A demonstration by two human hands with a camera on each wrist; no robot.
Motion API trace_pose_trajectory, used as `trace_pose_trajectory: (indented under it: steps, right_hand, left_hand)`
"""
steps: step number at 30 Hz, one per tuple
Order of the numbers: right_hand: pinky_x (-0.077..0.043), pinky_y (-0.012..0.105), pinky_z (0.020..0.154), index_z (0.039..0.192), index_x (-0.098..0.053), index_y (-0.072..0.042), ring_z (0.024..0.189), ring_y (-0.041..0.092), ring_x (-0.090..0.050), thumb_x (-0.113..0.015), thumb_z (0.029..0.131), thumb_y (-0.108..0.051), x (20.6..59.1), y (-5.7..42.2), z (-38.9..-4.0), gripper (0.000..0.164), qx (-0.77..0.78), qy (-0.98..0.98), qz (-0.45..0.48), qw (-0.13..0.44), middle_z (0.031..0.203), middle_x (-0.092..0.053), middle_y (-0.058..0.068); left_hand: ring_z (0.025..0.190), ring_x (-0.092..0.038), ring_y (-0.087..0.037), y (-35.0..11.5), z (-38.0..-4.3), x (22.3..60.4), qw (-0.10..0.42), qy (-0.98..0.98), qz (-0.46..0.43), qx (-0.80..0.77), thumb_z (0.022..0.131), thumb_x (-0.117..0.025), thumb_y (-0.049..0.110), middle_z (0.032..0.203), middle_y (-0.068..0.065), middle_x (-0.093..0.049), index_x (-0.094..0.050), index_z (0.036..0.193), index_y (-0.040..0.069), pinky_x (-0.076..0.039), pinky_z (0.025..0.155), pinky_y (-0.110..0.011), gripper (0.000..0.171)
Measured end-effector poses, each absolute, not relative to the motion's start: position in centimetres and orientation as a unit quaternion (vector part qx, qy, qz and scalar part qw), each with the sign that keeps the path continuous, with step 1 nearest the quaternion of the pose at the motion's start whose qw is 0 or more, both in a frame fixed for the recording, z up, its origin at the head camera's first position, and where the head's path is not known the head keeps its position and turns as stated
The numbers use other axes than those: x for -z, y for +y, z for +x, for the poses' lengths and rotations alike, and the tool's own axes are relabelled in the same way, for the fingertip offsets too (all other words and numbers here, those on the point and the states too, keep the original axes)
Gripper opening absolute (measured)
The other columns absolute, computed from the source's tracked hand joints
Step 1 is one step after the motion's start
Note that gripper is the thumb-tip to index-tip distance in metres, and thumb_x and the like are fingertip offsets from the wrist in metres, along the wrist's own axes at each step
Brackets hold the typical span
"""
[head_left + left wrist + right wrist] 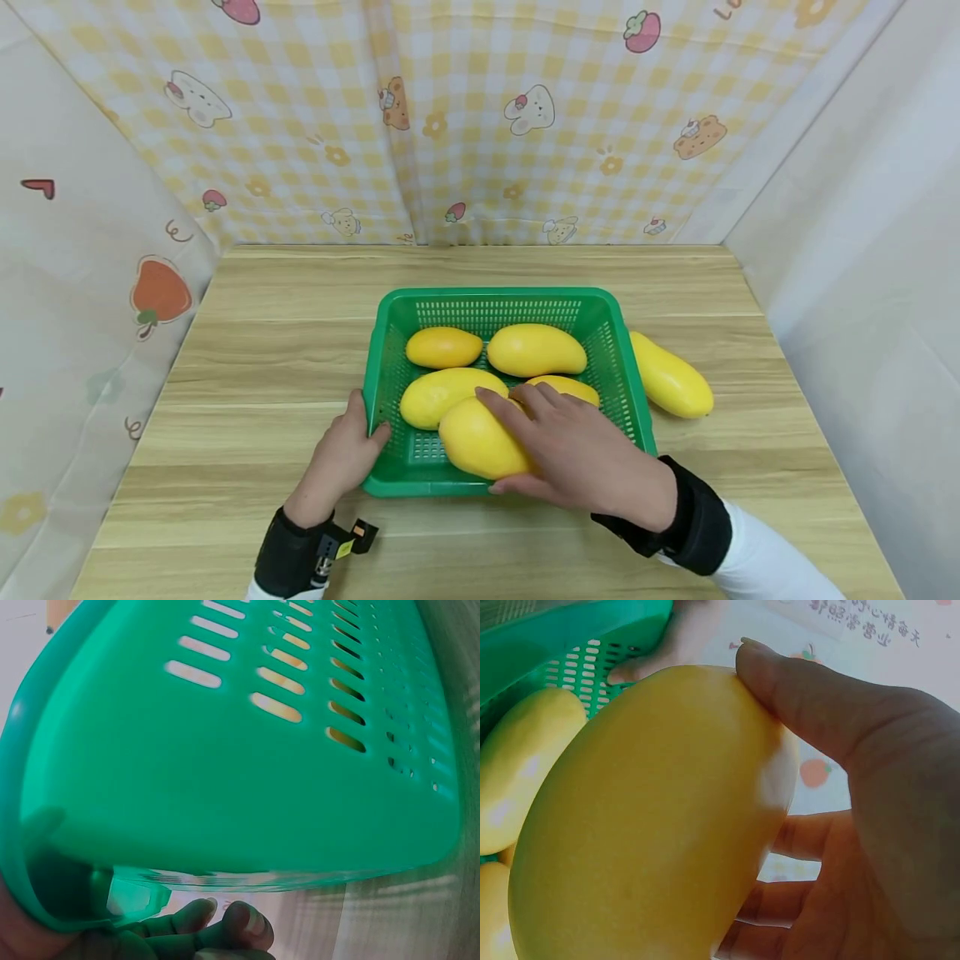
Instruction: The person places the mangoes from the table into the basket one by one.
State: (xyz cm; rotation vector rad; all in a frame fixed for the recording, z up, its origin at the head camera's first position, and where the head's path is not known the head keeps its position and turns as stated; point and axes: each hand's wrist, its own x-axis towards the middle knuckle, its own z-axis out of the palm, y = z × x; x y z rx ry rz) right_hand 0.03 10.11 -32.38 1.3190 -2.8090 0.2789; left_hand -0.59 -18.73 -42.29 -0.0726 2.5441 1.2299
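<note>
A green plastic basket (495,292) sits on the wooden table with several yellow mangoes inside. My left hand (341,458) grips its left rim, thumb over the edge; the left wrist view shows the slotted outer wall (150,765) with curled fingers (244,922) below it. Over the basket's front part, my right hand (577,454) holds a large mango (480,442) between thumb and fingers, as the right wrist view also shows with this mango (645,817) up close. Beneath that hand, another mango (566,387) is partly hidden.
Against the basket's right side, on the table (277,333), lies one more mango (675,379). In the basket's back row are a smaller orange-yellow mango (444,347) and a larger one (536,350). A checked curtain (465,150) hangs behind; white cloth walls flank both sides.
</note>
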Motion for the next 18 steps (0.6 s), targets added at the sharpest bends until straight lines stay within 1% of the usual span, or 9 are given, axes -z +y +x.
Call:
trace_pose_trajectory:
  steps: [3, 7, 10, 13, 18]
  right_hand:
    - [-0.048, 0.034, 0.077, 0.147, -0.034, -0.015, 0.092, 0.021, -0.052, -0.065, 0.078, -0.064, 32.5, 9.4, 0.1, 0.089, -0.069, -0.902, 0.427, -0.002, 0.113, -0.054, 0.008]
    - [-0.049, 0.035, 0.076, 0.149, -0.03, -0.017, 0.098, 0.023, -0.052, -0.062, 0.08, -0.065, 32.8, 8.5, 0.0, 0.09, -0.036, -0.899, 0.437, -0.019, 0.118, -0.054, 0.01]
    - [-0.049, 0.034, 0.074, 0.15, -0.029, -0.017, 0.099, 0.023, -0.053, -0.061, 0.082, -0.065, 33.1, 7.8, -0.2, 0.089, -0.021, -0.893, 0.45, -0.021, 0.119, -0.055, 0.009]
    - [-0.049, 0.032, 0.071, 0.149, -0.03, -0.016, 0.097, 0.022, -0.052, -0.063, 0.082, -0.062, 33.3, 7.3, -0.3, 0.088, -0.013, -0.886, 0.463, -0.016, 0.118, -0.055, 0.01]
    - [-0.049, 0.032, 0.072, 0.149, -0.031, -0.014, 0.097, 0.023, -0.052, -0.066, 0.082, -0.057, 33.3, 6.8, -0.8, 0.086, -0.009, -0.88, 0.474, -0.017, 0.117, -0.055, 0.011]
  left_hand:
    - [0.065, -0.06, -0.02, -18.7, -0.6, 42.2, 0.158, 0.892, -0.025, -0.423, 0.096, -0.05, 0.01, 0.084, -0.016, -0.061, -0.029, 0.13, -0.009, -0.047, 0.052, -0.032, 0.045]
    - [0.065, -0.06, -0.02, -18.7, -0.6, 42.2, 0.156, 0.897, -0.026, -0.413, 0.095, -0.051, 0.011, 0.085, -0.017, -0.061, -0.028, 0.132, -0.01, -0.046, 0.052, -0.032, 0.048]
    - [0.065, -0.06, -0.02, -18.7, -0.5, 42.2, 0.157, 0.898, -0.027, -0.41, 0.095, -0.051, 0.012, 0.085, -0.017, -0.061, -0.026, 0.133, -0.01, -0.046, 0.051, -0.032, 0.05]
    - [0.064, -0.06, -0.019, -18.8, -0.5, 42.2, 0.157, 0.898, -0.027, -0.41, 0.095, -0.051, 0.012, 0.084, -0.017, -0.061, -0.026, 0.133, -0.011, -0.046, 0.051, -0.032, 0.051]
    - [0.062, -0.06, -0.019, -18.8, -0.5, 42.3, 0.153, 0.898, -0.026, -0.412, 0.095, -0.051, 0.011, 0.082, -0.016, -0.06, -0.029, 0.131, -0.01, -0.046, 0.05, -0.032, 0.048]
